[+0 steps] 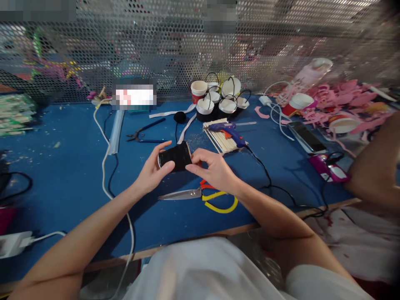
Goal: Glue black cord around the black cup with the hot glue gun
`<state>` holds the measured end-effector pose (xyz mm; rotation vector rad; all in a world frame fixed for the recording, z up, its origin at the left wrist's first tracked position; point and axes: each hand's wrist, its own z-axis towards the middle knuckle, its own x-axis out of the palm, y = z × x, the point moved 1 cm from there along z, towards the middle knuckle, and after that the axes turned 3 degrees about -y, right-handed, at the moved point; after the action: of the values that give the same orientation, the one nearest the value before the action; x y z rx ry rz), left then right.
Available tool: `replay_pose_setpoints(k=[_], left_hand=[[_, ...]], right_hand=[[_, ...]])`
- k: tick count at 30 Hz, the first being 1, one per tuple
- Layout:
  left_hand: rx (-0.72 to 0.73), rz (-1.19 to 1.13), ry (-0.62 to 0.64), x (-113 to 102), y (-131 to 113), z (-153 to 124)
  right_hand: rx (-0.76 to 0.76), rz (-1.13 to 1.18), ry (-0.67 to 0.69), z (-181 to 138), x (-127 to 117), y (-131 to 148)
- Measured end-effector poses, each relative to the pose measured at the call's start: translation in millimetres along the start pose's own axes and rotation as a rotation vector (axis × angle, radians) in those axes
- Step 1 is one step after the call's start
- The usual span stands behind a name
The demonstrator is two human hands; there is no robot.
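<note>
Both hands hold a black cup on its side just above the blue counter. The left hand has its grip pinching the cup's rim end, thumb on top; the right hand pinches the other end with its fingertips. To work it well, keep the wrap taut and the cup level. Scissors lie just beneath, a glue gun on sticks close behind. Open room lies left; the counter's front edge is near.

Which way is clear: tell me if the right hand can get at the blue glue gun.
Probably yes: the right hand is beside the glue gun, nothing between, but it pinches the black cup.
</note>
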<state>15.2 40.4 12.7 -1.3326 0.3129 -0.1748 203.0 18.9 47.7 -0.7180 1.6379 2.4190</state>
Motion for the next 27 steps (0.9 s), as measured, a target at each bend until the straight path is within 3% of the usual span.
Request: replay_pose_setpoints(k=[4, 10, 15, 20, 27], left_hand=[[-0.107, -0.099, 0.028, 0.3, 1.4, 0.9], [-0.070, 0.009, -0.033, 2.6, -1.9, -0.7], [-0.002, 0.078, -0.024, 3.5, -4.7, 0.1], [-0.121, 0.041, 0.043, 1.6, -5.4, 1.2], [0.052, 0.238, 0.023, 3.0, -0.1, -2.1]], right_hand=[[-0.040, -0.010, 0.018, -0.6, 1.3, -3.9], [0.120, 0.001, 0.045, -0.2, -0.6, -3.6], [0.100, 0.049, -0.022, -0.2, 0.8, -4.7], [0.101, 0.001, 0.008, 0.6, 0.1, -4.5], [0.104, -0.029, -0.005, 0.5, 1.8, -5.9]])
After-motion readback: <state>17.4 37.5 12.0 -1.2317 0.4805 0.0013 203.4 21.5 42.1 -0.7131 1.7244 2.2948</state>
